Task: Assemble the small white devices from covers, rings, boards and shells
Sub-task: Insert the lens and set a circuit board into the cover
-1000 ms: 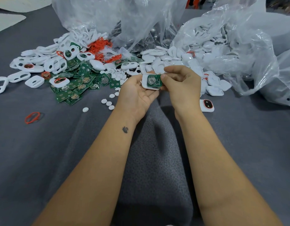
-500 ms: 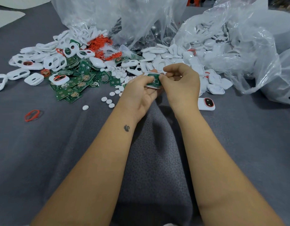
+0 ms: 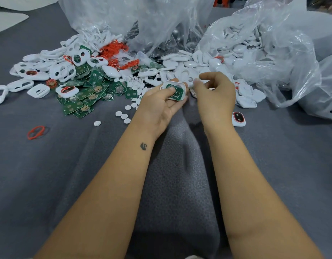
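My left hand (image 3: 159, 104) grips a white cover with a green board (image 3: 177, 90) seated in it, thumb lying on the board. My right hand (image 3: 215, 94) hovers just right of it, off the part, fingers loosely curled and blurred, with nothing seen in them. Behind the hands lies a heap of white shells (image 3: 197, 62). To the left are green boards (image 3: 86, 96), white covers with holes (image 3: 56, 70) and orange rings (image 3: 114, 49). One assembled device (image 3: 238, 118) with a red ring lies right of my right wrist.
Clear plastic bags (image 3: 273, 43) holding more white shells stand at the back and right. Small white discs (image 3: 124, 114) are scattered by my left wrist. A loose red ring (image 3: 36, 132) lies alone at the left on the grey cloth (image 3: 49, 174).
My right hand has let go of the cover and board and moved slightly right. My left hand has turned the part so the board faces up again.
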The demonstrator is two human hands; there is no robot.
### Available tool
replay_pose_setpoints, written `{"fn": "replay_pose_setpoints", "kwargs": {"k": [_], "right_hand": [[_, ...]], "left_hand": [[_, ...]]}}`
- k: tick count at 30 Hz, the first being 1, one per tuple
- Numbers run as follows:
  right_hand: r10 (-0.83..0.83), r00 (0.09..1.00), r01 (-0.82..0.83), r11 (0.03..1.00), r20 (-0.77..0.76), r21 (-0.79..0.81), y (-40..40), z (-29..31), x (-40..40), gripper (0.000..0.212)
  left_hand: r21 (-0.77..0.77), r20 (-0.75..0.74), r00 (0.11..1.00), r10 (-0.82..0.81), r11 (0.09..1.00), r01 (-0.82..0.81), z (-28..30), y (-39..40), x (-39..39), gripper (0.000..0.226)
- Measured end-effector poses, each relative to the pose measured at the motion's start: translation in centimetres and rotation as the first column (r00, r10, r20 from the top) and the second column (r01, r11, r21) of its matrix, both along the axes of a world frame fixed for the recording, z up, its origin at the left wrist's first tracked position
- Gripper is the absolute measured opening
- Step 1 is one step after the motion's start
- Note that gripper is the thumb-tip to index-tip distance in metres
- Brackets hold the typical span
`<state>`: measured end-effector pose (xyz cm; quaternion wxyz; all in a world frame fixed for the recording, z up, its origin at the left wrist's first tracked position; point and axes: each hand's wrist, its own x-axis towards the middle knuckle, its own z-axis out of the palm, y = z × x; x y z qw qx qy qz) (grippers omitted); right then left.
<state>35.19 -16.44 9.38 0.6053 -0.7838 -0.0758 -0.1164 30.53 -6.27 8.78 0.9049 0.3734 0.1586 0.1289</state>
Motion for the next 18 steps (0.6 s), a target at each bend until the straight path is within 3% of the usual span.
{"fn": "replay_pose_setpoints", "kwargs": {"k": [3, 5, 11, 18], "right_hand": [[-0.052, 0.997, 0.057, 0.995, -0.057, 0.081, -1.2, 0.5, 0.5, 0.014], [0.005, 0.999, -0.001, 0.997, -0.050, 0.076, -1.7, 0.7, 0.6, 0.017], [0.242, 0.970, -0.235, 0.958, 0.022, -0.163, -0.5, 0.3, -0.3, 0.018], [0.220, 0.973, -0.198, 0.952, 0.073, -0.234, -0.1, -0.3, -0.3, 0.012]], "left_hand": [[-0.031, 0.006, 1.000, -0.014, 0.999, 0.014, 0.0, 0.1, -0.1, 0.019], [-0.040, 0.012, 1.000, -0.012, 0.999, 0.013, -0.1, 0.1, -0.1, 0.023], [0.001, 0.038, 0.999, -0.008, 1.000, 0.008, -0.2, -0.1, -0.1, 0.023], [-0.002, 0.046, 0.999, -0.011, 1.000, 0.011, -0.2, 0.1, -0.1, 0.015]]}}
